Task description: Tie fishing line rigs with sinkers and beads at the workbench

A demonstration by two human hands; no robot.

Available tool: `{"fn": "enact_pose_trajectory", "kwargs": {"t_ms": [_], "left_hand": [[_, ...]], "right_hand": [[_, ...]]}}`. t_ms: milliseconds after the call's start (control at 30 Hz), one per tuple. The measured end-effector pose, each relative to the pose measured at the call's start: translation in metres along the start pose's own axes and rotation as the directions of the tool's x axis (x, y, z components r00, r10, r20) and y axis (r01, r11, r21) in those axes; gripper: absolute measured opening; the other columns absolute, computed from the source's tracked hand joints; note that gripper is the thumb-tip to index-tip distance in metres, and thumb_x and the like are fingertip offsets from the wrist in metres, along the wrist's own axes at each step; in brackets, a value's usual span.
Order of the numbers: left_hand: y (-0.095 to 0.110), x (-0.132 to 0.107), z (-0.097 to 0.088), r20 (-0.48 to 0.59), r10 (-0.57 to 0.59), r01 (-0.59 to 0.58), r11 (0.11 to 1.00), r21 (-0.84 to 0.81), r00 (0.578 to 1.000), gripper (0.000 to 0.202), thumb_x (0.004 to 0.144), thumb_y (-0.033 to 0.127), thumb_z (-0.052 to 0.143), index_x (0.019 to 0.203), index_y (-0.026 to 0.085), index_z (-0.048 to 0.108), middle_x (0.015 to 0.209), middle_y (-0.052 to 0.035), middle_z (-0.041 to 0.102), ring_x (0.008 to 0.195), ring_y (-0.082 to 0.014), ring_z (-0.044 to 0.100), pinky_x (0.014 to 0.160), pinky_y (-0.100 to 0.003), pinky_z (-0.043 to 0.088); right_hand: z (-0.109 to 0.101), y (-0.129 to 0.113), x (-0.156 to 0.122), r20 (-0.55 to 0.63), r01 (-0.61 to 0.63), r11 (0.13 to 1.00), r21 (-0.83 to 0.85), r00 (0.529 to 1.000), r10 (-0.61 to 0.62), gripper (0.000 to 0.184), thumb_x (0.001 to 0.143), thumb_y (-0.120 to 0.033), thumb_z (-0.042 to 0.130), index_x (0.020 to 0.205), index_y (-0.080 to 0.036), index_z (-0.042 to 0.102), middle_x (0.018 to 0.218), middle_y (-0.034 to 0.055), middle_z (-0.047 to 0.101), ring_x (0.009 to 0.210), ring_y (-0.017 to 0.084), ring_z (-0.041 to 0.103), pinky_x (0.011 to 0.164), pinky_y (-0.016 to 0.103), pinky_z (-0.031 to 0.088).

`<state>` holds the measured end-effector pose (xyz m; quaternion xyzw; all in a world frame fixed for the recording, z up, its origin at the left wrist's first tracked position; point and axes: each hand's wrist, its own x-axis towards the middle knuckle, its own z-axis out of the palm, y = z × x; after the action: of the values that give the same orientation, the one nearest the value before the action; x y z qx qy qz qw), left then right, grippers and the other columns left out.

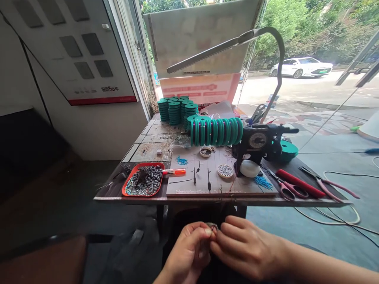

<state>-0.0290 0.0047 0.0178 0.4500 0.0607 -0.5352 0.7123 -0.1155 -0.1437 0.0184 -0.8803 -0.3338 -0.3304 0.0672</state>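
Note:
Both my hands are low in front of the table edge, fingertips pinched together on a small dark item [212, 227] that I cannot make out. My left hand [188, 252] has its fingers curled, thumb and forefinger closed on the item. My right hand [244, 246] meets it from the right, also pinching. A thin thread [228, 192] seems to run from the item up toward the black winding machine [257, 142] on the table. A row of green spools [215, 131] sits on the machine's shaft.
On the table [189, 199] sit a red tray of small metal sinkers [144, 180], a white work board [204, 173], two small dishes, stacked green spools [174, 109], red-handled scissors [288, 189], pliers [325, 182] and a bent lamp arm [275, 51]. A street with a white car lies behind.

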Motion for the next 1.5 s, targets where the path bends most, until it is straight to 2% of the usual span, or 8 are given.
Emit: {"fn": "enact_pose_trajectory", "kwargs": {"t_ms": [367, 500, 700, 867, 1000, 1133, 1300, 1500], "left_hand": [[-0.002, 0.003, 0.000, -0.061, -0.049, 0.053, 0.996, 0.077, 0.997, 0.028, 0.046, 0.022, 0.074, 0.058, 0.013, 0.050, 0.050, 0.0058, 0.038, 0.045, -0.0016, 0.023, 0.046, -0.017, 0.010], [-0.003, 0.006, -0.005, 0.002, 0.262, -0.225, 0.826, 0.517, 0.965, 0.021, 0.058, 0.028, 0.067, 0.057, 0.012, 0.053, 0.066, -0.0011, 0.047, 0.059, -0.0066, 0.040, 0.056, -0.018, 0.030], [-0.016, 0.004, -0.012, 0.341, 0.664, -0.572, 0.161, 0.804, 0.666, 0.015, 0.072, 0.022, 0.061, 0.060, 0.016, 0.068, 0.083, -0.0092, 0.059, 0.080, -0.0159, 0.056, 0.072, -0.022, 0.040], [-0.027, 0.004, -0.001, 0.229, 0.897, -0.632, 0.069, 0.772, 0.378, 0.012, 0.068, 0.015, 0.063, 0.065, 0.020, 0.073, 0.074, -0.0071, 0.062, 0.059, -0.0103, 0.053, 0.060, -0.021, 0.040], [-0.023, 0.009, 0.006, 0.057, 0.796, -0.643, 0.442, 0.626, 0.602, 0.024, 0.069, 0.031, 0.067, 0.050, 0.016, 0.067, 0.070, -0.0071, 0.056, 0.062, -0.0115, 0.052, 0.057, -0.020, 0.038], [-0.019, 0.013, -0.002, 0.144, 0.567, -0.584, 0.770, 0.259, 0.811, 0.032, 0.056, 0.047, 0.076, 0.051, 0.017, 0.069, 0.075, -0.0054, 0.053, 0.068, -0.0106, 0.048, 0.066, -0.020, 0.037], [-0.020, 0.015, -0.013, 0.348, 0.496, -0.558, 0.824, 0.100, 0.796, 0.028, 0.050, 0.044, 0.080, 0.065, 0.021, 0.074, 0.085, -0.0053, 0.054, 0.082, -0.0128, 0.049, 0.077, -0.020, 0.037], [-0.031, 0.013, -0.011, 0.205, 0.512, -0.534, 0.842, 0.072, 0.834, 0.024, 0.056, 0.042, 0.079, 0.062, 0.020, 0.072, 0.084, -0.0046, 0.052, 0.081, -0.0111, 0.048, 0.079, -0.020, 0.037]], "right_hand": [[0.016, 0.005, -0.017, 0.105, -0.035, 0.988, 0.149, 0.994, 0.020, 0.036, 0.094, -0.009, 0.026, 0.081, -0.006, 0.060, 0.073, 0.0079, 0.054, 0.067, 0.017, 0.042, 0.060, 0.030, 0.037], [0.011, -0.005, -0.013, 0.186, -0.133, 0.947, 0.292, 0.979, 0.080, 0.043, 0.097, -0.014, 0.016, 0.071, -0.012, 0.052, 0.067, 0.0056, 0.051, 0.061, 0.016, 0.038, 0.057, 0.029, 0.035], [0.000, -0.012, 0.002, 0.146, -0.386, 0.651, 0.653, 0.908, 0.392, 0.027, 0.088, -0.015, 0.040, 0.062, -0.015, 0.045, 0.060, 0.0011, 0.052, 0.058, 0.011, 0.042, 0.054, 0.020, 0.035], [-0.010, 0.003, 0.041, 0.580, -0.697, -0.090, 0.712, 0.510, 0.635, 0.007, 0.072, -0.016, 0.062, 0.071, -0.010, 0.064, 0.061, 0.0001, 0.056, 0.057, 0.007, 0.047, 0.053, 0.015, 0.036], [-0.021, 0.013, 0.060, 0.544, -0.683, -0.066, 0.727, 0.515, 0.663, 0.011, 0.073, -0.012, 0.060, 0.083, -0.010, 0.065, 0.066, 0.0006, 0.061, 0.060, 0.008, 0.052, 0.054, 0.014, 0.040], [-0.026, 0.009, 0.037, 0.098, -0.627, 0.373, 0.684, 0.586, 0.805, 0.020, 0.083, -0.021, 0.058, 0.102, -0.020, 0.064, 0.074, -0.0007, 0.066, 0.066, 0.009, 0.061, 0.062, 0.015, 0.047], [-0.013, -0.006, -0.005, -0.189, -0.585, 0.621, 0.522, 0.630, 0.753, 0.019, 0.084, -0.009, 0.053, 0.092, -0.024, 0.061, 0.079, -0.0030, 0.064, 0.070, 0.008, 0.061, 0.063, 0.013, 0.048], [0.006, -0.020, -0.006, -0.306, -0.376, 0.786, 0.491, 0.770, 0.560, 0.021, 0.079, -0.004, 0.058, 0.096, -0.018, 0.059, 0.075, 0.0028, 0.057, 0.068, 0.011, 0.054, 0.060, 0.019, 0.047]]}}
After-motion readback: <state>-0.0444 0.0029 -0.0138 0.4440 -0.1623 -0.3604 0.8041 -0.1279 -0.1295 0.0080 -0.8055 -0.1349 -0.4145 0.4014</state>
